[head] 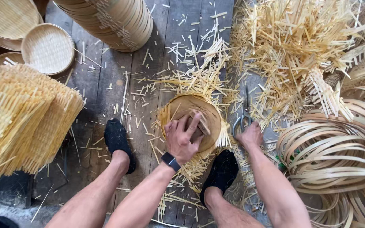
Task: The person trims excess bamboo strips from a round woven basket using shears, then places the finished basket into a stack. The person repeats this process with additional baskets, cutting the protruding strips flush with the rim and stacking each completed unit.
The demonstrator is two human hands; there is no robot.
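Observation:
My left hand (181, 137) presses down on a round woven bamboo basket (210, 114) that lies on the plank floor between my feet, with frayed strip ends sticking out around its rim. A dark watch sits on that wrist. My right hand (250, 135) rests on the floor to the right of the basket, closed over the handles of a pair of metal shears (243, 112) whose blades point away from me.
Cut bamboo strips (292, 46) litter the floor ahead and right. Coiled bamboo hoops (334, 156) pile at the right. Stacked woven mats (17, 118) stand at the left, finished round trays (47, 48) behind them, a tall stack of rims (119, 21) beyond. My black shoes (117, 141) flank the basket.

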